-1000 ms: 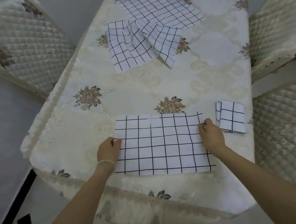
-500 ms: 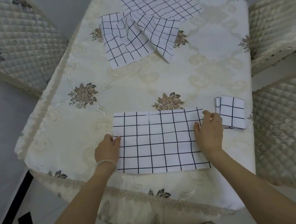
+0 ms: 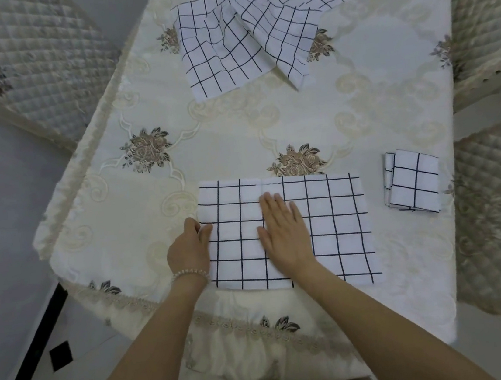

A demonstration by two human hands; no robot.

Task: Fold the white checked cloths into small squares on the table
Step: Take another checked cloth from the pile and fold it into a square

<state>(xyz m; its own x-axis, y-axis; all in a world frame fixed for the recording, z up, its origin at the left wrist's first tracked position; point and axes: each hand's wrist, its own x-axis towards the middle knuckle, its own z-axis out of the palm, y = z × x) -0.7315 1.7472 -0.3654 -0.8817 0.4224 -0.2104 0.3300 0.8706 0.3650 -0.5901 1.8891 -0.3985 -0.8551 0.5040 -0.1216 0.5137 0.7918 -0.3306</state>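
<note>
Lying at six o'clock on the table (image 3: 390,101), the half-folded cloth (image 3: 337,226) wants its next fold squared—right hand (image 3: 283,233) pressing flat, fingers straight and close, left hand (image 3: 188,250) pinching the nine o'clock edge—so match corners before creasing.

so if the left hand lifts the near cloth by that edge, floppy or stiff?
Probably floppy: the cloth lies thin and flat, and the unfolded cloths beyond show ripples. Likely light, so it may slide on the tablecloth unless the flat right hand pins it while the left hand pulls.
</note>
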